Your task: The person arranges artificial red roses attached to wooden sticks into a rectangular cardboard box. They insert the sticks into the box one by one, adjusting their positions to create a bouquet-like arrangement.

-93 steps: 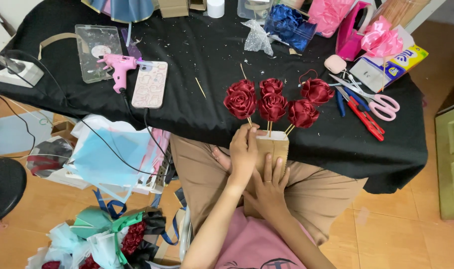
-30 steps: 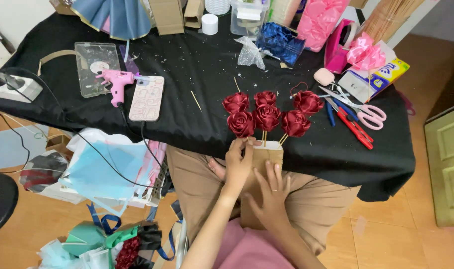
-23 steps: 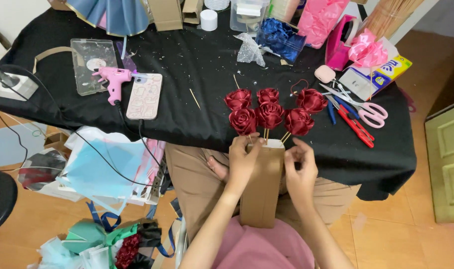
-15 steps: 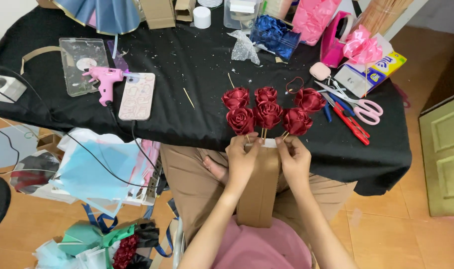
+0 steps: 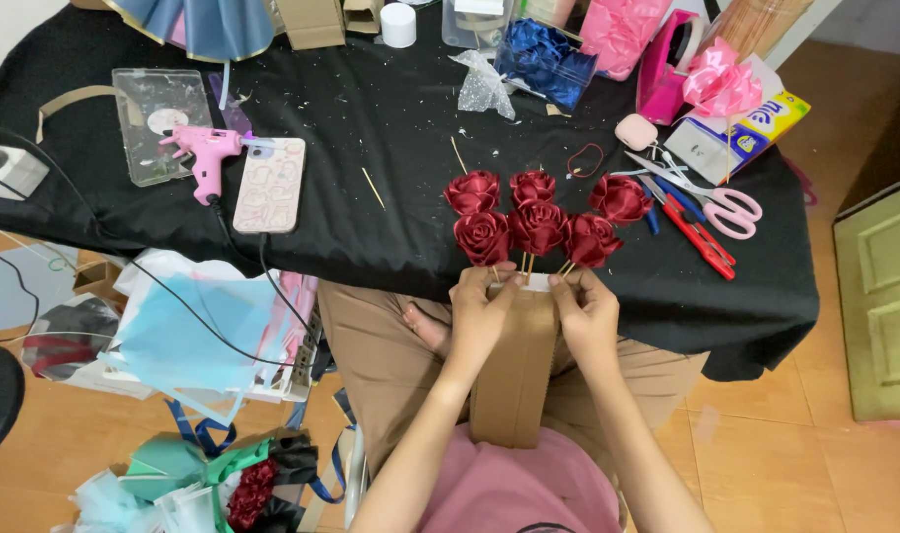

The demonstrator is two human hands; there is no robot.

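Observation:
A tall brown cardboard box [image 5: 514, 380] stands on my lap, reaching up to the table's edge. Several dark red ribbon roses [image 5: 539, 212] on thin wooden sticks rise from its top end. My left hand [image 5: 481, 314] grips the box's upper left corner, fingers curled over the rim by the sticks. On the upper right corner, my right hand [image 5: 588, 316] pinches the rim the same way. The roses lean over the black tablecloth [image 5: 371, 128].
On the table lie a pink glue gun [image 5: 205, 158], a phone in a patterned case [image 5: 269, 185], a clear tray [image 5: 161, 123], pink-handled scissors [image 5: 718, 197], red cutters [image 5: 702, 237], pink bows and blue ribbon. Bags and ribbon scraps [image 5: 188, 336] cover the floor at left.
My right hand has moved from the box's front face up to its top right corner. The left hand stays at the top left. The camera view has shifted slightly.

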